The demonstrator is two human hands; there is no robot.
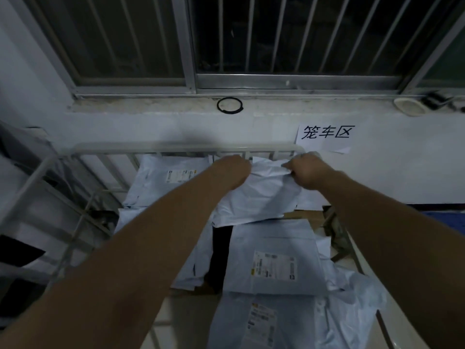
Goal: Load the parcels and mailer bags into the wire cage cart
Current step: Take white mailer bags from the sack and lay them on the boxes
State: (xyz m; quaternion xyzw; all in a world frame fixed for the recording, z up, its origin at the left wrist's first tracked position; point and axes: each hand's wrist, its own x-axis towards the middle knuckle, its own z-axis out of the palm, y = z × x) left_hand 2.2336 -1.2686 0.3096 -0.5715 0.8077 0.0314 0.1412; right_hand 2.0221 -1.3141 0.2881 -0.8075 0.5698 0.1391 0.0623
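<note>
Both my arms reach forward over the wire cage cart [176, 148]. My left hand [232, 172] and my right hand [308, 172] each grip the far top edge of a white mailer bag [256, 197], which hangs over the far right part of the cart. Below it lie other pale mailer bags with printed labels: one at the far left [166, 180], one in the middle [274, 258] and one nearest me [266, 323]. A dark gap shows between the bags in the middle.
The cart stands against a white wall under a barred window [226, 41]. A paper sign with black characters [325, 136] is stuck to the wall at the right. The cart's left side rails [60, 210] rise beside my left arm. Blue floor shows at far right.
</note>
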